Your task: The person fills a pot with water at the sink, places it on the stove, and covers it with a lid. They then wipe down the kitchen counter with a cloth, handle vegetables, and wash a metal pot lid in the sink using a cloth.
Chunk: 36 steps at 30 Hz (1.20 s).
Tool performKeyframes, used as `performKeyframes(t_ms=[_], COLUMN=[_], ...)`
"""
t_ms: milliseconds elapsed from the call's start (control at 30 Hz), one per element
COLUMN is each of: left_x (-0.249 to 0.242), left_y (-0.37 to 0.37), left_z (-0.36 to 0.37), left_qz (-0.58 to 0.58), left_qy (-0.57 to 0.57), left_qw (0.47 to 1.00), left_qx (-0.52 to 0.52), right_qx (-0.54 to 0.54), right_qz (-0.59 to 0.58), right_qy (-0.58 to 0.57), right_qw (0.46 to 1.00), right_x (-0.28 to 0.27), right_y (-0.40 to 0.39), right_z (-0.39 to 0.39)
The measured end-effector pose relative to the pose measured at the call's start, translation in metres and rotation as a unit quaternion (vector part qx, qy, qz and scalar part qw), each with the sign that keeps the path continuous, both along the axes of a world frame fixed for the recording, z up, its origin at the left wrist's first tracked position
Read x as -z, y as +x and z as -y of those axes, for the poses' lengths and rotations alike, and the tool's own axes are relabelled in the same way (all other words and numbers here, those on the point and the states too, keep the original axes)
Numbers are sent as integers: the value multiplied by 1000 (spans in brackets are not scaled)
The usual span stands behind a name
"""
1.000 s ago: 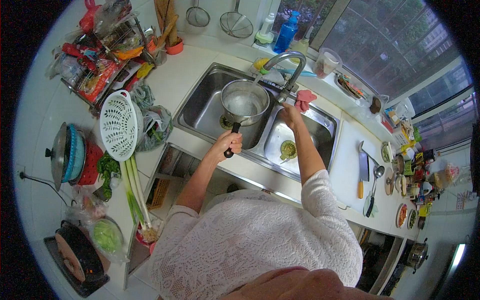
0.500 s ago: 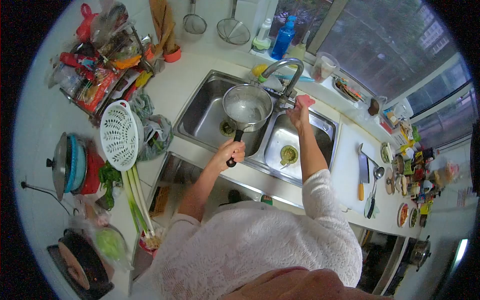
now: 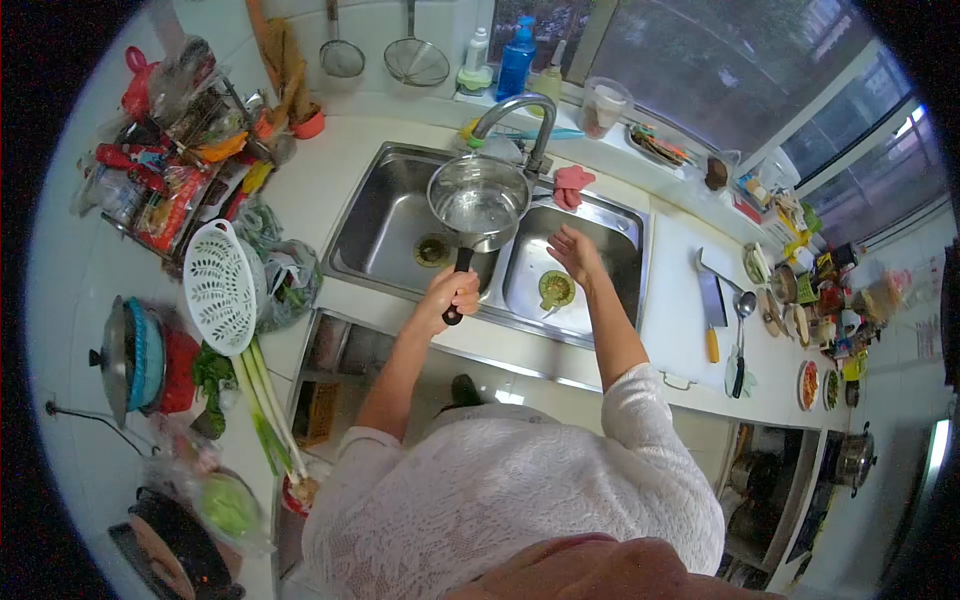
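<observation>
My left hand (image 3: 447, 296) is wrapped round the black handle of a metal saucepan (image 3: 482, 205). The saucepan is over the left sink basin (image 3: 375, 235), under the curved faucet (image 3: 515, 103), and what looks like water shows inside it. My right hand (image 3: 577, 255) hangs over the right sink basin (image 3: 625, 240) with fingers apart and nothing in them. Behind it, a pink cloth (image 3: 573, 187) lies by the faucet's base. A green drain strainer (image 3: 556, 290) sits at the bottom of the right basin.
A white colander (image 3: 220, 285) and scallions (image 3: 270, 405) are on the left counter. On the right, a cleaver (image 3: 711, 300) and a ladle (image 3: 743, 325) lie on or by a white cutting board (image 3: 670, 290). Bottles, including a blue one (image 3: 515, 62), line the windowsill.
My right hand has let go of the pink cloth beside the faucet and drawn back over the right basin. My left hand still holds the saucepan under the faucet. The view has shifted slightly.
</observation>
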<state>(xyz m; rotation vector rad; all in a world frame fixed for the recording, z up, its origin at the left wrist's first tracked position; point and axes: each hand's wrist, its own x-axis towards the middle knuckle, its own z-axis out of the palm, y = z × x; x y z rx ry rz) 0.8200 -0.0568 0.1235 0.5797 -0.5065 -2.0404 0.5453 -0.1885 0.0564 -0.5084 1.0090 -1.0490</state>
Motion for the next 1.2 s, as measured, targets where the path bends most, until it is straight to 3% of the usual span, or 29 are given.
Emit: performKeyframes(t_ms=[433,967,1100,1200], left_x=[-23,-46,-55,-65], left_y=[-91,-326,-399,-455], left_z=[-34,-98,-122,-141], left_qz=[70,37,44,68], left_qy=[-5,-58,-71,-83], left_qw=[997,958,925,890], left_qx=[11,280,371,442], right_qx=[-20,16,59,150], right_qz=[9,-47,-65,-66], right_qy=[-20,-101,-120,-125], right_qw=[1000,994,989,979], right_x=[-18,-76,-89,-85], right_y=[-90,-259,-300,-333], right_z=[-103,-281,-335,-371])
